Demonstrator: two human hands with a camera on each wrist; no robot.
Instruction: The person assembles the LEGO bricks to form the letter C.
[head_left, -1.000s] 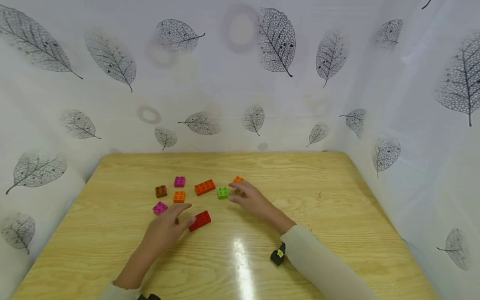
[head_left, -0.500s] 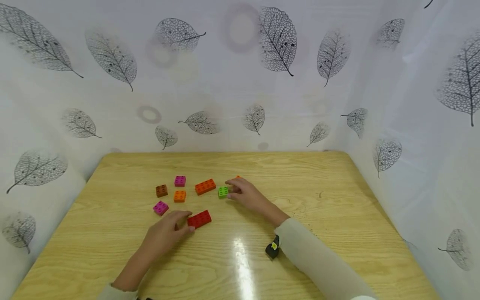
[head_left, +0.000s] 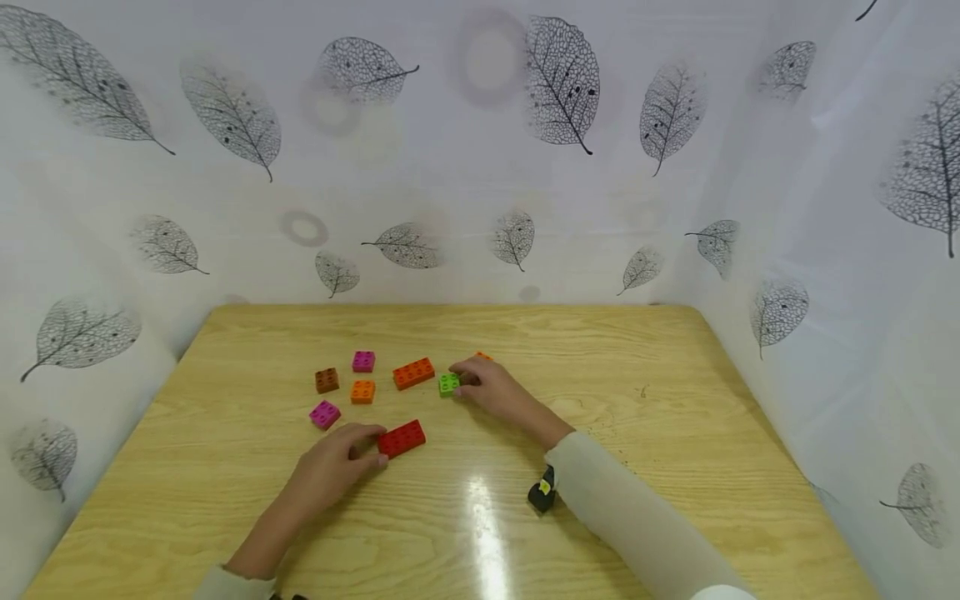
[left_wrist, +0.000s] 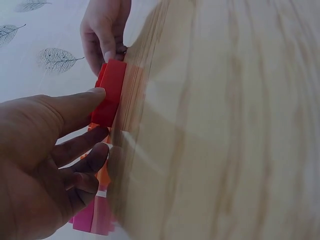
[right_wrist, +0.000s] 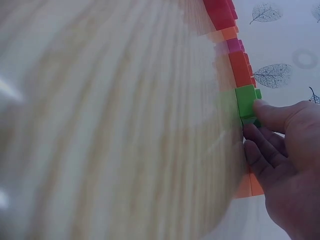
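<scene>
My left hand [head_left: 330, 471] pinches the left end of a long red toy building brick [head_left: 402, 438] between thumb and index finger. In the left wrist view the thumb lies along that red brick [left_wrist: 111, 92], with the other fingers loosely bent. Farther back, my right hand [head_left: 491, 388] grips a small green brick [head_left: 448, 384] from its right side. From the right wrist, the thumb presses the green brick [right_wrist: 246, 101] near its studs, fingers curled at its near side. Both bricks sit on the wooden table [head_left: 600, 533]. An orange brick [head_left: 484, 356] is mostly hidden behind the right hand.
A long orange-red brick [head_left: 414, 373] lies just left of the green one. Farther left are a small orange brick [head_left: 363, 392], a brown brick [head_left: 327, 380] and two magenta bricks, one at the back [head_left: 363, 361] and one nearer [head_left: 325, 414]. A leaf-patterned curtain [head_left: 450, 167] surrounds the table.
My right hand has moved slightly left and closed its fingers onto the green brick. The left hand has lowered, with index finger and thumb now at the red brick's end.
</scene>
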